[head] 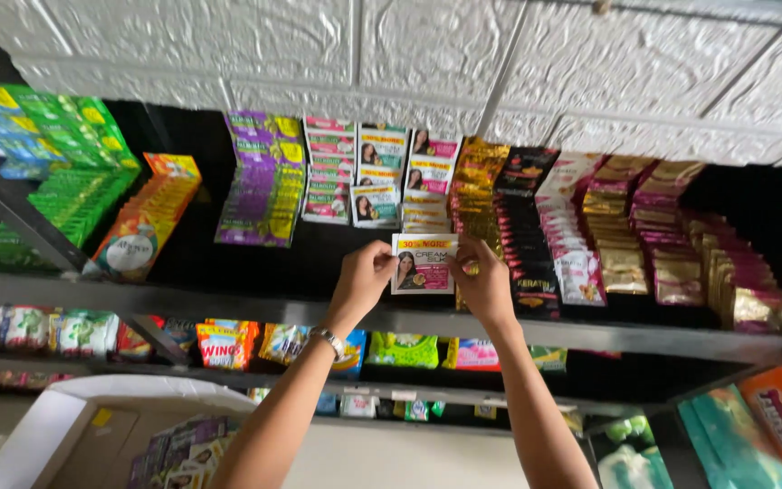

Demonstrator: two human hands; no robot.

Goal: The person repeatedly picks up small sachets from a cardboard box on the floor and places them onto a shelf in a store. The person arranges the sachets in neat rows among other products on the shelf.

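Observation:
Both hands are raised to a dark shelf of hanging sachet strips. My left hand (363, 276) pinches the left edge of a small white and pink sachet (424, 263) with a portrait on it. My right hand (481, 279) grips its right edge. The sachet hangs at the lower end of a strip of like sachets (430, 172). A watch sits on my left wrist.
Purple strips (264, 181), gold and black strips (500, 199) and pink-gold strips (672, 235) hang on either side. Green and orange packs (92, 181) fill the left. A lower shelf (590, 337) holds more packets. An open cardboard box (128, 435) with sachets stands at the lower left.

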